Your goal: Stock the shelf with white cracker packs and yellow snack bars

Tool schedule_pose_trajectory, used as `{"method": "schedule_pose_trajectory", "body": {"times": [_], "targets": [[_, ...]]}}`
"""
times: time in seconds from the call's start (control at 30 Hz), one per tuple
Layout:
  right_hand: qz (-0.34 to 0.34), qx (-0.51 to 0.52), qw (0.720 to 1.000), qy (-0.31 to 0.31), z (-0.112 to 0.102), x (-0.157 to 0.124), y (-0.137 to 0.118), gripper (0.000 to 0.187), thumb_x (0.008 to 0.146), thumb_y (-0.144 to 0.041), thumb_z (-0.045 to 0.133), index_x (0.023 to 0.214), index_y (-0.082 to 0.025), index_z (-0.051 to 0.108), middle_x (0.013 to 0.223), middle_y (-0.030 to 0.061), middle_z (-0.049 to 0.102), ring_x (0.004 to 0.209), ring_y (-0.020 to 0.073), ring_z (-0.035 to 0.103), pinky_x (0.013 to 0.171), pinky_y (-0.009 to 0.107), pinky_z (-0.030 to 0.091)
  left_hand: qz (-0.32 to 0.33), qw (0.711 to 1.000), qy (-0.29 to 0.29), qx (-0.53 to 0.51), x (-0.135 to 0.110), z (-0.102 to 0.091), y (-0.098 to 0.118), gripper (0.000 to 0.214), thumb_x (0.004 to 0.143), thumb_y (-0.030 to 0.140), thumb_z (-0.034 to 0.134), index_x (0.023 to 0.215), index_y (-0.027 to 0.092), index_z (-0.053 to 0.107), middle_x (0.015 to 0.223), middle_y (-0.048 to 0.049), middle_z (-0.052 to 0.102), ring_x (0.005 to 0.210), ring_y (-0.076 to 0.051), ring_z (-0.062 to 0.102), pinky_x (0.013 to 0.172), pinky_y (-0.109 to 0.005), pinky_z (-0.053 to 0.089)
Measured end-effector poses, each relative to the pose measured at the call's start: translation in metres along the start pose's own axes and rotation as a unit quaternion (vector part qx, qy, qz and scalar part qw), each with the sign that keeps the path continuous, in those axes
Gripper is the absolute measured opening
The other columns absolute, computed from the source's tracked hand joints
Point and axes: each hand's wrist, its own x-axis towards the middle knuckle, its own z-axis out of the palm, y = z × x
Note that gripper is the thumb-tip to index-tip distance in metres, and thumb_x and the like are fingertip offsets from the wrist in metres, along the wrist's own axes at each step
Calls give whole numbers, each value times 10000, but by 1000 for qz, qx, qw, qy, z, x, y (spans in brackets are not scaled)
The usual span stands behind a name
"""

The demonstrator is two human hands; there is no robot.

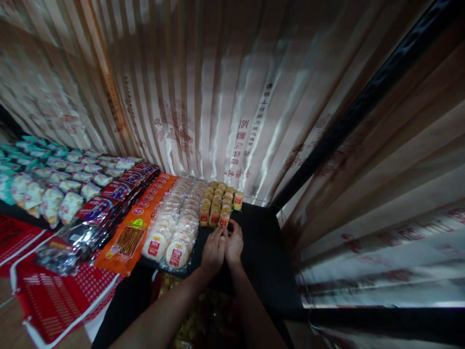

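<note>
My left hand (pixel 214 249) and my right hand (pixel 234 241) meet at the front of several rows of small yellow snack packets (pixel 214 216) with red labels. The fingertips of both hands are closed on the near end of one wrapped snack packet (pixel 224 219) at the front right of the rows. Its lower part is hidden by my fingers. To the left of the rows lie two overlapping lines of round, clear-wrapped crackers (pixel 177 254) with red and yellow labels.
Orange bags of stick snacks (pixel 125 245), dark packs (pixel 105 201) and white pouches (pixel 72 208) continue leftward on the black shelf (pixel 265 252). Behind hangs a pleated printed curtain (pixel 203 97), crossed by a dark metal post (pixel 348 126). More yellow packets (pixel 196 320) lie below my arms.
</note>
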Motion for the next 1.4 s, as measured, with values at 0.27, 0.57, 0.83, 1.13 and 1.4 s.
{"method": "schedule_pose_trajectory", "body": {"times": [0.27,0.57,0.83,1.13,1.4], "targets": [[11,48,999,-19,-6,-3,0,471,747,-363,468,1162,-148,524,1166,149,536,747,175,609,750,356,504,9,1000,0,11,-3,-5,7,423,872,200,288,1208,117,531,1285,-114,546,1220,-178,472,1059,-400,361],[-5,72,997,3,-9,-2,-3,513,834,-488,363,1155,-136,555,1199,147,564,1132,241,499,1000,422,355,51,996,36,63,-8,-2,-2,409,870,182,299,1190,98,538,1220,-130,593,1160,-194,524,1002,-409,423],[68,210,975,-12,-4,17,-17,728,838,-632,225,1349,-139,385,1430,104,364,1331,206,293,1109,375,190,73,967,163,184,3,12,-4,520,857,170,358,1360,43,317,1457,-192,279,1375,-277,181,1069,-479,317],[98,331,938,-32,5,30,-22,715,827,-648,288,1364,-184,375,1459,57,320,1339,209,285,1103,381,218,61,938,219,260,33,31,-17,618,866,205,427,1399,9,183,1455,-247,231,1381,-317,71,1066,-527,300],[92,352,931,-33,16,45,-6,660,842,-618,288,1357,-217,384,1399,38,422,1306,206,347,1079,398,277,59,925,239,289,36,31,-14,632,868,231,451,1411,53,181,1476,-222,174,1376,-341,87,1051,-548,316]]}}
